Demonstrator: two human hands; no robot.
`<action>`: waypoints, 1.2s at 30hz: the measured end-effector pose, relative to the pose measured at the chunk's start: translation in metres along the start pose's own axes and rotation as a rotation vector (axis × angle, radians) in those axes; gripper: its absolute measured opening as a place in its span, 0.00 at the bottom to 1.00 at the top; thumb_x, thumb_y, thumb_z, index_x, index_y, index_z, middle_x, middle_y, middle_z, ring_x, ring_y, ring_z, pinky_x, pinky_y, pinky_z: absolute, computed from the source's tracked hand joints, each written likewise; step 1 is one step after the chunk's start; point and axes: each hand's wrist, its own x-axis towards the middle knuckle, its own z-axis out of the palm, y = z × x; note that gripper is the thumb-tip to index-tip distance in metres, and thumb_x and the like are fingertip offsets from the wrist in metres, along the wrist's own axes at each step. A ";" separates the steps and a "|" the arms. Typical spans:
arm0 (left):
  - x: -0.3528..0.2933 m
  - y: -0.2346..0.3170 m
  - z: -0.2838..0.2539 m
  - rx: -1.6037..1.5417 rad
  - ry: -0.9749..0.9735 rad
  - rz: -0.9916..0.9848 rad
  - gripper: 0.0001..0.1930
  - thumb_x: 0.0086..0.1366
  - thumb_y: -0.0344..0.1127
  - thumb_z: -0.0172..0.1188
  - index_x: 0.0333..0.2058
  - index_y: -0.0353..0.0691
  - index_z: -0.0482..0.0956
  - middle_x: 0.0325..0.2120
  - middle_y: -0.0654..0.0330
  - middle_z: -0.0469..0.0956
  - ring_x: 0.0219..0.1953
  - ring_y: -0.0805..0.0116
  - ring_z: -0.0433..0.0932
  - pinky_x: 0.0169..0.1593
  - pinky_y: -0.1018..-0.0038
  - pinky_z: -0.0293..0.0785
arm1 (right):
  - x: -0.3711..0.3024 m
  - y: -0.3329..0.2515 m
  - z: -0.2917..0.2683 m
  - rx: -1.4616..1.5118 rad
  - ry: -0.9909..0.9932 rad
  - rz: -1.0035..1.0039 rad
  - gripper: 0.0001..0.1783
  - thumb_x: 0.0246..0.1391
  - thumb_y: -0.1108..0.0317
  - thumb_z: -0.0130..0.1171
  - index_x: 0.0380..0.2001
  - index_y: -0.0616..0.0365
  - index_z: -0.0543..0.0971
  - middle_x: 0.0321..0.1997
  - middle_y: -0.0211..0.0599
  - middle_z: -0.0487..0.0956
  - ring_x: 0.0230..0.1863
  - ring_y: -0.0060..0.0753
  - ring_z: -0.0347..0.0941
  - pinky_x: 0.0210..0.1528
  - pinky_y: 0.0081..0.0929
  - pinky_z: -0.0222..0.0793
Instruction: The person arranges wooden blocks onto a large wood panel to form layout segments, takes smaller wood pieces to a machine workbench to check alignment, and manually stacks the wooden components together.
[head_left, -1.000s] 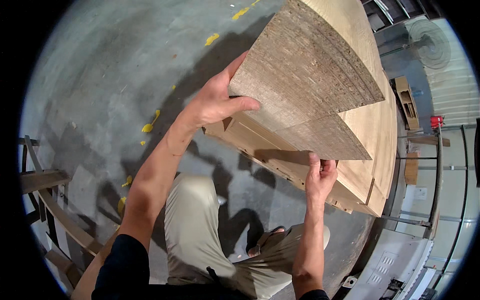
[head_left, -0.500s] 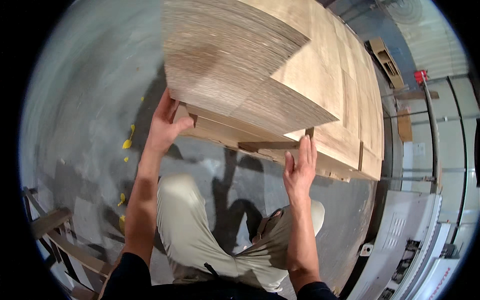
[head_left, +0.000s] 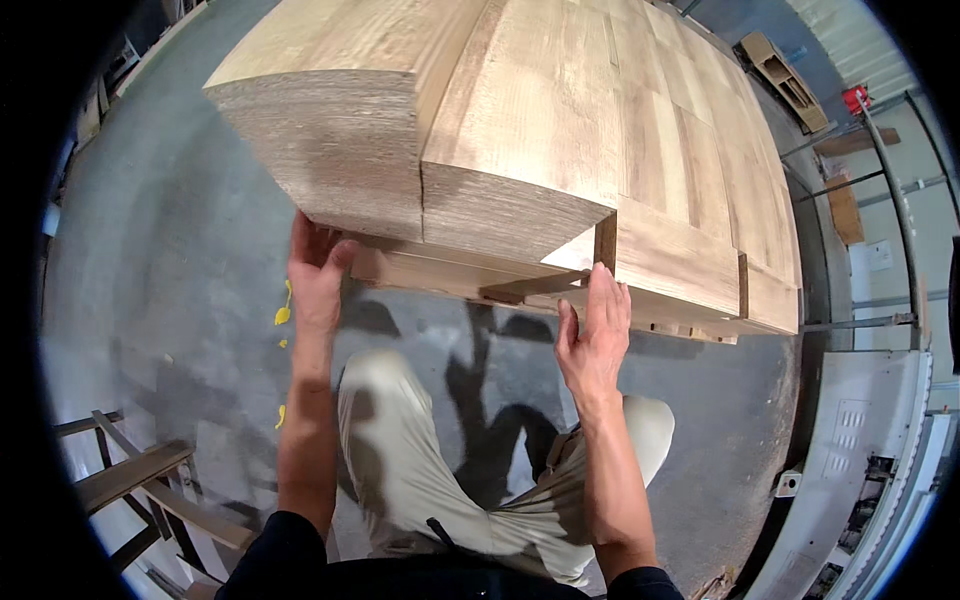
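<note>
Several wood-grain boards are piled in tight blocks, their cut ends toward me. The left block [head_left: 325,150] stands a little higher than the middle block [head_left: 515,210] beside it. My left hand [head_left: 318,280] is at the left block's lower corner, thumb apart and fingers partly hidden behind the edge. My right hand [head_left: 597,340] has its fingers stretched out, tips up against the end of a narrow gap at the right of the middle block. A lower block [head_left: 680,260] continues to the right of that gap.
Under the blocks, more boards [head_left: 440,272] form a lower layer. My knees stand just in front on the grey floor [head_left: 190,240], which has yellow marks. A metal frame with a wooden slat [head_left: 130,475] is at lower left; a white machine [head_left: 850,440] is at right.
My view has shifted, bringing more of the blocks' top faces into sight. Both hands stay beside the same lower edges, the right fingertips close to the gap.
</note>
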 end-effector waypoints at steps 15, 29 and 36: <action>0.008 -0.020 0.008 0.234 -0.001 0.038 0.36 0.46 0.13 0.65 0.54 0.37 0.62 0.50 0.58 0.69 0.52 0.65 0.70 0.57 0.68 0.68 | 0.018 0.003 0.009 0.112 0.065 0.089 0.33 0.45 0.63 0.68 0.54 0.65 0.69 0.57 0.59 0.68 0.58 0.59 0.65 0.57 0.44 0.65; 0.009 -0.015 0.019 0.136 0.046 0.071 0.35 0.42 0.19 0.72 0.48 0.36 0.62 0.44 0.58 0.71 0.47 0.69 0.72 0.53 0.71 0.70 | 0.033 -0.012 0.051 0.066 0.114 -0.037 0.24 0.45 0.57 0.66 0.44 0.59 0.78 0.55 0.45 0.73 0.61 0.50 0.63 0.64 0.51 0.50; 0.006 -0.005 0.024 0.124 0.050 0.040 0.37 0.44 0.21 0.73 0.50 0.35 0.59 0.44 0.57 0.72 0.47 0.69 0.72 0.53 0.71 0.69 | 0.038 -0.018 0.047 0.135 0.123 -0.002 0.18 0.44 0.60 0.67 0.36 0.58 0.81 0.51 0.41 0.76 0.59 0.49 0.64 0.64 0.48 0.50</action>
